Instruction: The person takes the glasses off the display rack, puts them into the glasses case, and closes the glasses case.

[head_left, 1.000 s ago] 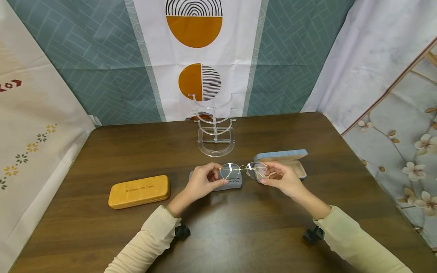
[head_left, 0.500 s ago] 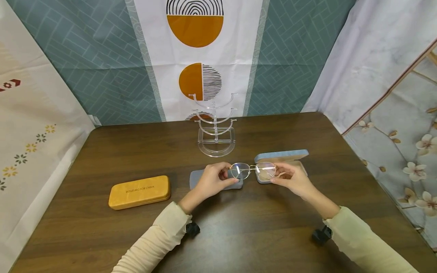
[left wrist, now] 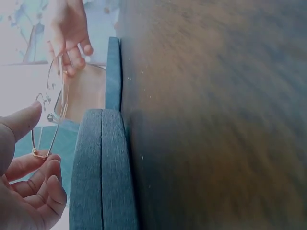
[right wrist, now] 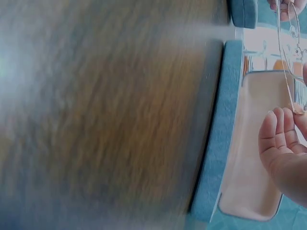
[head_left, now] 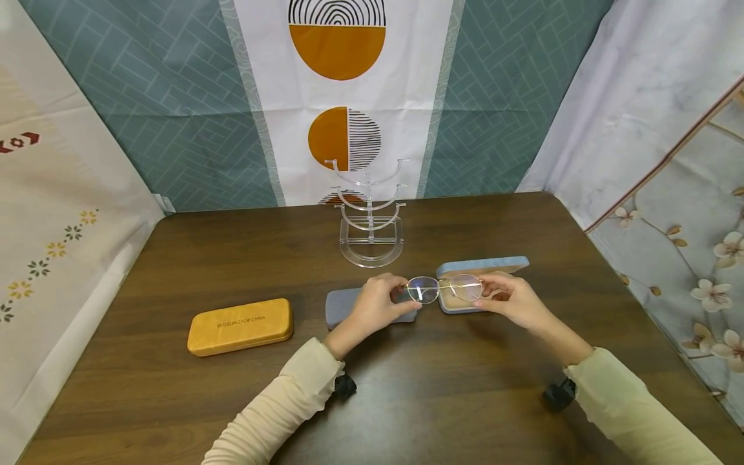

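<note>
Thin gold-rimmed eyeglasses [head_left: 423,290] are held up between both hands, lenses side by side. My left hand [head_left: 379,302] pinches one end of the frame between thumb and fingers, above a closed grey glasses case [head_left: 343,306]. At the other end, my right hand [head_left: 514,300] pinches the frame by its hinge side. Behind the right hand and the glasses, an open blue glasses case [head_left: 482,265] shows its beige lining, partly covered. The left wrist view shows the eyeglasses [left wrist: 62,103] raised beside the closed case [left wrist: 103,167], apart from it.
A yellow glasses case [head_left: 240,327] lies closed at the left of the brown table [head_left: 279,413]. A clear tiered display stand [head_left: 372,242] stands at the back, close to the curtain [head_left: 488,129].
Both hands have moved to the right with the eyeglasses, which now hang in front of the open blue case. The grip at each end stays the same.
</note>
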Tool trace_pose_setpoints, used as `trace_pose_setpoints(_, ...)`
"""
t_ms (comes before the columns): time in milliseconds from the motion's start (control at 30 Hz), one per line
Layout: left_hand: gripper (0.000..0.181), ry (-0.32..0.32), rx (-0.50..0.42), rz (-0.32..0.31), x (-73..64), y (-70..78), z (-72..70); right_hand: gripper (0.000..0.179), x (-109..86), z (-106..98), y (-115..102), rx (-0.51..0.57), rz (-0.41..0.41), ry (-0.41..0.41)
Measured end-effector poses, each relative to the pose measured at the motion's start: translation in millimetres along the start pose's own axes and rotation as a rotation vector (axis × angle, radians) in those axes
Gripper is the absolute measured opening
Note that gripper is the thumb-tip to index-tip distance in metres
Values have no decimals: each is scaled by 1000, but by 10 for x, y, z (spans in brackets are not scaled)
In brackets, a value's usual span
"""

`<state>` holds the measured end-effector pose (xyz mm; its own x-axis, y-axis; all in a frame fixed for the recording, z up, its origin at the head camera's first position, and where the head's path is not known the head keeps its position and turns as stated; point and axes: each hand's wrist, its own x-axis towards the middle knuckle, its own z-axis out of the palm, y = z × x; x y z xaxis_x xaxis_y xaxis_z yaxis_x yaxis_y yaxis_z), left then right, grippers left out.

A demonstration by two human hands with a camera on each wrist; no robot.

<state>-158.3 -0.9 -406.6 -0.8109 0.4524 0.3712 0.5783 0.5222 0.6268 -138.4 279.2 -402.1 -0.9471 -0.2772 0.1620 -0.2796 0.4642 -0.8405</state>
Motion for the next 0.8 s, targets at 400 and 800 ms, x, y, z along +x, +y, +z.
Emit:
trace_pose_setpoints(400, 41, -33, -10, -15, 120, 50, 145, 39, -18, -160, 137, -57, 19, 9)
trace_pose_setpoints(800, 38, -59, 42, -69, 246, 122, 283, 42, -41, -279, 194, -108, 37, 29)
